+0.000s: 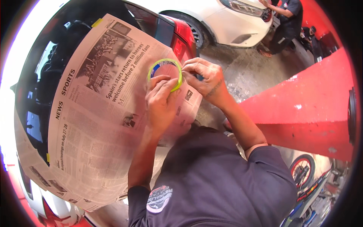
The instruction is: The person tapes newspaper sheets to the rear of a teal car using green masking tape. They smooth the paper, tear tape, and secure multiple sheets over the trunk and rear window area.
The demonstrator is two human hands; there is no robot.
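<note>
A roll of yellow-green masking tape (pixel 165 60) with a blue inner core is held up before me, above the newspaper (pixel 85 125). My left hand (pixel 162 99) is closed on the roll's near side, thumb and fingers gripping its rim. At the right edge of the roll, my right hand (pixel 208 78) is closed in a pinch on the tape, its other fingers curled. The fingertips cover the exact bit of tape between them. Printed newspaper sheets drape over the back of a car, and short yellow tape strips (pixel 96 23) hold their edge by the dark rear window (pixel 39 72).
A red tail light (pixel 184 45) sits beyond the paper. Across the floor stands a white car (pixel 223 22), with a person in dark clothes (pixel 289 22) at its front. A large red slanted structure (pixel 298 102) rises on my right; a motorcycle wheel (pixel 302 172) is behind it.
</note>
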